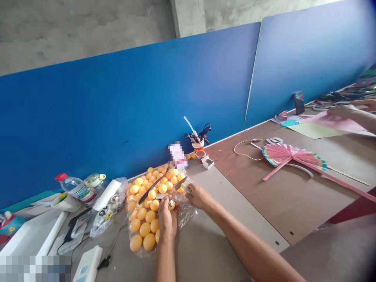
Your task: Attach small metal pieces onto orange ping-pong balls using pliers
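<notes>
My left hand (168,220) is closed around a small shiny silver ball (171,204), at the edge of a clear plastic bag of orange balls (145,229). Just to its right, my right hand (198,196) grips a knife-like tool by its pale handle (187,188). The tool's dark pointed blade (180,183) points up and left over the orange balls, apart from the silver ball. A slim black tool (153,187) lies slantwise across the bag, with a thin cord running from its lower end.
Bottles (76,188), a paper cup (67,202) and a white power strip (88,266) stand at left. A pen cup (197,145) and a small open box (207,162) sit near the blue partition (147,105). Rightward lie a pink paper fan (289,153) and another person's hand (342,111).
</notes>
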{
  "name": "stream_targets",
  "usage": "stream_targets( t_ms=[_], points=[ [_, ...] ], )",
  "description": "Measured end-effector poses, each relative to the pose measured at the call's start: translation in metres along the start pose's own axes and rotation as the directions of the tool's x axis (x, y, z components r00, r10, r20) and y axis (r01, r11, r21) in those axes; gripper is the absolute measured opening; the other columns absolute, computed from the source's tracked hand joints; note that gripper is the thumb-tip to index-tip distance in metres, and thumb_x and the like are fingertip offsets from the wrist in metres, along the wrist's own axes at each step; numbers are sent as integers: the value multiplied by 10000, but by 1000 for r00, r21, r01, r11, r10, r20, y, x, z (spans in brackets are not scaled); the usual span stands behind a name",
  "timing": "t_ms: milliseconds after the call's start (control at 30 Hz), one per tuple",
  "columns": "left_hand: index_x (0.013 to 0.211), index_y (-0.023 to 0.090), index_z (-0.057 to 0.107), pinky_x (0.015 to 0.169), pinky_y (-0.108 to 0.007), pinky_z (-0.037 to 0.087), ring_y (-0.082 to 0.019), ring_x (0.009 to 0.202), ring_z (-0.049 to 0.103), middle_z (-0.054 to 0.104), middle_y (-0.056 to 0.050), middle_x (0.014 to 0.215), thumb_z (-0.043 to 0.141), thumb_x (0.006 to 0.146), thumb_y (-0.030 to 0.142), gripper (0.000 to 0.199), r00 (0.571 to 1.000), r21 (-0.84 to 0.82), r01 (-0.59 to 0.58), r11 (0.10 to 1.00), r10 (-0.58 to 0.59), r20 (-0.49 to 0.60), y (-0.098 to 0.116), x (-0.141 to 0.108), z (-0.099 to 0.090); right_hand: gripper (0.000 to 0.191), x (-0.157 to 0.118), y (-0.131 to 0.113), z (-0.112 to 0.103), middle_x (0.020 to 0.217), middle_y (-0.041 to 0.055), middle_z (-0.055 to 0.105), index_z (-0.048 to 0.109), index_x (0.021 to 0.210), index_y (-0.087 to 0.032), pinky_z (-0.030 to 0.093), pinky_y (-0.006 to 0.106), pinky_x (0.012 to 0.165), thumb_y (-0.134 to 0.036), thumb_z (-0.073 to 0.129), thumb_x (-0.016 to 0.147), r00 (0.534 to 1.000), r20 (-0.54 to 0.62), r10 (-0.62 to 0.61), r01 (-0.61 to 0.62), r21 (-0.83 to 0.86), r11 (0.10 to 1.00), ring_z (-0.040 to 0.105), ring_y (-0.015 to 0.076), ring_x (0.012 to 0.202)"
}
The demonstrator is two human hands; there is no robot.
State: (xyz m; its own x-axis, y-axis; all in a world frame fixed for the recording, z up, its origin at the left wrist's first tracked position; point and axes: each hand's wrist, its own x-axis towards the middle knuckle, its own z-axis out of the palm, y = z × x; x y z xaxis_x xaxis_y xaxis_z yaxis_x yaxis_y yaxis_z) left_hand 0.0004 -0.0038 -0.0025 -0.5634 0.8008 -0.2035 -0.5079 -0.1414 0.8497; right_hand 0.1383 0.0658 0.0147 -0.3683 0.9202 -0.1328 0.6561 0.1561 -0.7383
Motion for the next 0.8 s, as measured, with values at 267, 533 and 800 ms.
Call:
stream_targets(
  t_ms=[267,533,800],
  points=[
    [935,179,646,767,-312,499,-146,758,627,678,-15,889,803,614,292,375,996,9,6,1000,-7,92,4,-4,7,255,-2,-2,-1,1194,138,683,607,1137,-154,369,283,742,-226,554,898,1000,-3,-29,29,-73,997,652,230,983],
    [932,184,634,649,-282,474,-120,634,576,651,13,813,787,677,395,364,996,137,-56,989,44,83,3,-7,4,264,-5,-2,-5,1191,150,674,590,1152,-143,372,304,747,-223,526,910,999,11,-48,49,-152,987,657,246,979],
    [833,182,622,609,-277,468,-119,604,542,617,19,741,749,733,480,339,997,192,-73,979,64,50,6,-10,5,239,1,3,0,1157,139,672,613,1112,-152,410,300,786,-214,544,892,996,-52,-71,68,-67,995,644,231,949]
  ],
)
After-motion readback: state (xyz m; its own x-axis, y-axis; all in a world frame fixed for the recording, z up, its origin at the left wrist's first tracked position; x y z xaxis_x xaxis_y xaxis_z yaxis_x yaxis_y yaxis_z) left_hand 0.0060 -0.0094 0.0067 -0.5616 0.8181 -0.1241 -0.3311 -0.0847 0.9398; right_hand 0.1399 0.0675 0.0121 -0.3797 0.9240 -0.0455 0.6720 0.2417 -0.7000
